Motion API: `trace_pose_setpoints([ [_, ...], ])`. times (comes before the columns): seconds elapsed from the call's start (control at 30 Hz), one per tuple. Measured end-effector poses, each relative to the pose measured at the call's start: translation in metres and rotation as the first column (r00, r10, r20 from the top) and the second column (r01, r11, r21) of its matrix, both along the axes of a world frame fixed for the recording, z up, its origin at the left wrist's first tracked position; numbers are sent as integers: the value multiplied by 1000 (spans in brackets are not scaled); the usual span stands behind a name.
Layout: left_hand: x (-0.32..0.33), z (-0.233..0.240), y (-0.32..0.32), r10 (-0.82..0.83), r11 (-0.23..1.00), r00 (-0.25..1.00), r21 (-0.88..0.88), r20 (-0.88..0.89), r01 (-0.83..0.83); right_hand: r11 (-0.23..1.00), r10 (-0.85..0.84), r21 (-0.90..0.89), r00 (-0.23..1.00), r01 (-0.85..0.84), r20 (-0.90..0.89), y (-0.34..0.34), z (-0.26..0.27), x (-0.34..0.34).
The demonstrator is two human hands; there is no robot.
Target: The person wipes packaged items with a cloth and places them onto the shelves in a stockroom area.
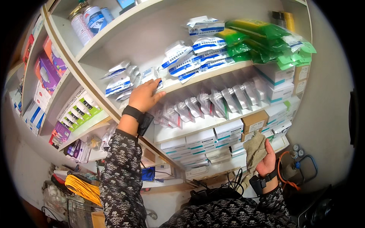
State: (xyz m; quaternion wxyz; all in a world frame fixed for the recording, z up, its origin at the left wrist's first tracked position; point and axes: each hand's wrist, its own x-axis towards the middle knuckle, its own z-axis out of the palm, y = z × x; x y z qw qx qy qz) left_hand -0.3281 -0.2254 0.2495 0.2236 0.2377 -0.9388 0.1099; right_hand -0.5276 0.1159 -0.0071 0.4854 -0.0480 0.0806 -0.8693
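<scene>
My left hand (pixel 146 95) reaches onto the upper shelf, its fingers spread over the near end of a white-and-blue plastic packet (pixel 150 74). Whether the fingers grip it or only rest on it, I cannot tell. To its left leans a pile of similar packets (pixel 121 81); to its right are taller stacks of them (pixel 182 61). My right hand (pixel 266 159) is lower down at the right, in front of the boxes, shut on a crumpled grey-brown cloth (pixel 254 149).
Green plastic packs (pixel 256 37) overhang the shelf edge (pixel 208 74). Clear-packed items (pixel 204 104) stand in a row beneath, above white boxes (pixel 199 141). A wooden upright (pixel 94 94) divides off light-bulb boxes (pixel 48 71). Pressure gauges and hoses (pixel 298 162) are at lower right, a yellow cable coil (pixel 82 188) at lower left.
</scene>
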Motion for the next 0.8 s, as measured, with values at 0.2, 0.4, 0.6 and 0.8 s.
trace_pose_setpoints([
  [0.2, 7, -2, 7, 31, 999, 992, 30, -121, -28, 996, 92, -12, 995, -92, -28, -6, 10, 15],
  [0.4, 8, -5, 9, 58, 997, 994, 46, -94, -54, 998, 64, 2, 996, -64, -57, -4, 29, 33],
  [0.6, 24, -7, 30, -20, 998, 987, -65, -157, 10, 997, 75, -21, 997, -75, -7, -3, 27, 40],
  [0.8, 52, -18, 82, -168, 975, 910, -199, -380, 98, 988, 150, -6, 984, -151, -95, 1, 27, 42],
])
